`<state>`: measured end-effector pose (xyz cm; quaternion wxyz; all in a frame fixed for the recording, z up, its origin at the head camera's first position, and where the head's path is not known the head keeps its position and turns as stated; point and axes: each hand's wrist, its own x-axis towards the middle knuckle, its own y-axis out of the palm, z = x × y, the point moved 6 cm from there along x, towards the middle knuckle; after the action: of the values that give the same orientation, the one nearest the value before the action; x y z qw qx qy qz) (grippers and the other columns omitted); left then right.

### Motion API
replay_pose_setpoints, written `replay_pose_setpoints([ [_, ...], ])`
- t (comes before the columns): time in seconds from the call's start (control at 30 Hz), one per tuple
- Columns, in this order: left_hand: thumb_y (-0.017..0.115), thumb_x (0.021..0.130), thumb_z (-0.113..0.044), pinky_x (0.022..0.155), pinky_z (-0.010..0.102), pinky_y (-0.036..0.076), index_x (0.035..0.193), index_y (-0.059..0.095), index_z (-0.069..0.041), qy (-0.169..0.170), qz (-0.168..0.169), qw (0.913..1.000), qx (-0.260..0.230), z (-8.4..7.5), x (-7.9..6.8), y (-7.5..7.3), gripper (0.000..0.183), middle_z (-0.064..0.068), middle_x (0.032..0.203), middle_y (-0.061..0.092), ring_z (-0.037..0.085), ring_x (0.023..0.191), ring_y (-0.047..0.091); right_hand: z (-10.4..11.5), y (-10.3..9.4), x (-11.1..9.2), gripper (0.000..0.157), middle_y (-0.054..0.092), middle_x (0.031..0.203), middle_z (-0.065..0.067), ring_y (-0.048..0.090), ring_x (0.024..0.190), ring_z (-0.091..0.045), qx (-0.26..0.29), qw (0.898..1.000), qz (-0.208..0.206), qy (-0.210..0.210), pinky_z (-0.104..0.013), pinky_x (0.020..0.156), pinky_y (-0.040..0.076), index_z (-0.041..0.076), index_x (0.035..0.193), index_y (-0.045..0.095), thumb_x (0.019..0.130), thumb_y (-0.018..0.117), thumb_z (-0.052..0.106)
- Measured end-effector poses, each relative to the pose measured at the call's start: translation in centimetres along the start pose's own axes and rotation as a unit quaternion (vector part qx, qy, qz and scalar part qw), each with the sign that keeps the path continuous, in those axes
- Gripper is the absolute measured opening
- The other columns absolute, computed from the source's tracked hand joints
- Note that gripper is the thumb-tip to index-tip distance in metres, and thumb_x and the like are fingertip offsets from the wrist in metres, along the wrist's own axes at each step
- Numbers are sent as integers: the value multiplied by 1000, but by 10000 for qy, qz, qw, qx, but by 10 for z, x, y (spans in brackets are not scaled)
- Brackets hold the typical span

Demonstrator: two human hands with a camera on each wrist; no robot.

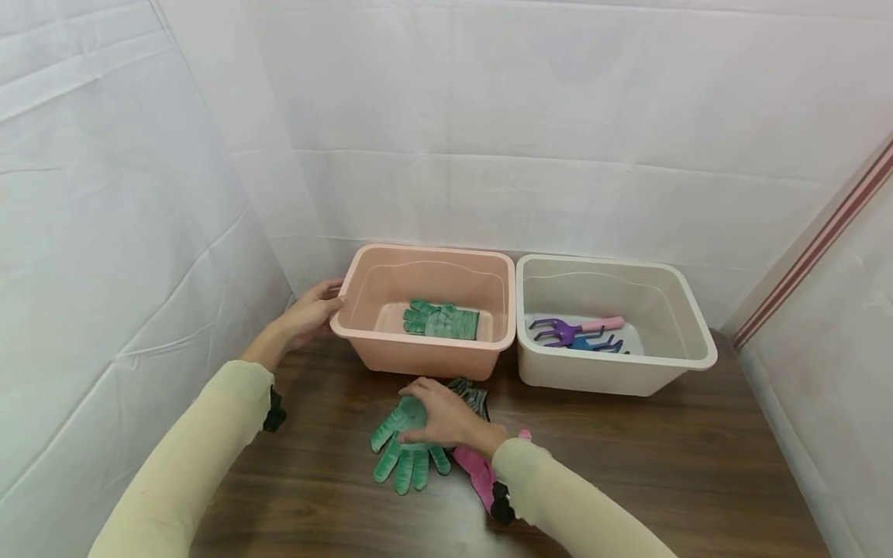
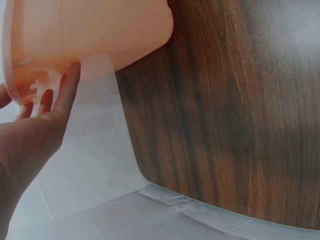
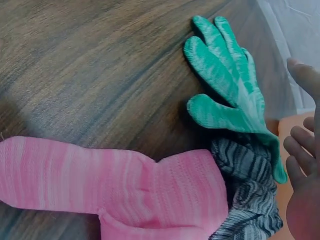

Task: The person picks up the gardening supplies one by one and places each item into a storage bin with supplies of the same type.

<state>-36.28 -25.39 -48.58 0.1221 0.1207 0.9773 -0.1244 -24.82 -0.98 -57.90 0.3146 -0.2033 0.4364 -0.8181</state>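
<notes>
My left hand (image 1: pixel 314 310) holds the left rim of the pink plastic bin (image 1: pixel 422 356), thumb over the edge and fingers against the outer wall (image 2: pixel 100 35). A green knit glove (image 1: pixel 403 469) lies on the table in front of the bin, fingers spread toward me. Over its cuff end is my right hand (image 1: pixel 446 418), fingers bent and apart, nothing between them. Close by lie a pink knit glove (image 3: pixel 125 180) and a black-and-grey knit piece (image 3: pixel 250 200), partly hidden under my right arm in the head view. Another green glove (image 1: pixel 443 319) rests inside the pink bin.
A white bin (image 1: pixel 600 373) stands right of the pink one. In it lie a purple hand rake (image 1: pixel 561 331) with a pink handle and a blue hand rake (image 1: pixel 593 343). White sheeting (image 1: pixel 544 194) hangs behind and at both sides of the dark wood table (image 1: pixel 628 457).
</notes>
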Motion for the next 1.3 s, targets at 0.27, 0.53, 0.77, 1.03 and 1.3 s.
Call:
replay_pose_setpoints([
  [0.27,39,115,-15,87,35,56,170,11,-6,13,-1,10000,33,2,1,-2,62,24,173,19,46,145,41,-2,17,3,78,55,150,-6,50,139,-24,-192,9991,381,87,-42,113,47,12,150,59,87,86,51],
  [0.53,40,115,-16,93,41,56,169,14,-6,-53,-32,10000,43,2,1,-3,61,23,172,21,46,143,44,-5,24,3,80,54,151,-4,51,137,-20,-311,9979,522,204,-38,111,48,14,152,58,87,87,52],
  [0.77,40,115,-16,91,40,56,170,14,-7,-85,-16,10000,-39,2,2,-1,62,23,172,21,45,143,44,-3,26,2,78,54,148,-2,51,134,-19,-625,9964,567,92,-35,109,49,15,151,58,87,88,49],
  [1.03,40,115,-16,90,37,56,170,14,-7,-94,-43,9999,-39,1,1,-2,61,23,172,20,45,145,42,-2,27,3,71,54,147,-3,51,134,-19,-921,9942,544,69,-33,109,49,15,149,59,90,86,43],
  [1.3,40,114,-15,94,41,55,170,12,-7,-78,-42,9999,-99,3,3,0,63,23,173,20,46,146,41,-3,25,5,49,59,136,-1,55,124,-17,-708,9969,344,77,-32,105,51,16,134,68,93,84,37],
])
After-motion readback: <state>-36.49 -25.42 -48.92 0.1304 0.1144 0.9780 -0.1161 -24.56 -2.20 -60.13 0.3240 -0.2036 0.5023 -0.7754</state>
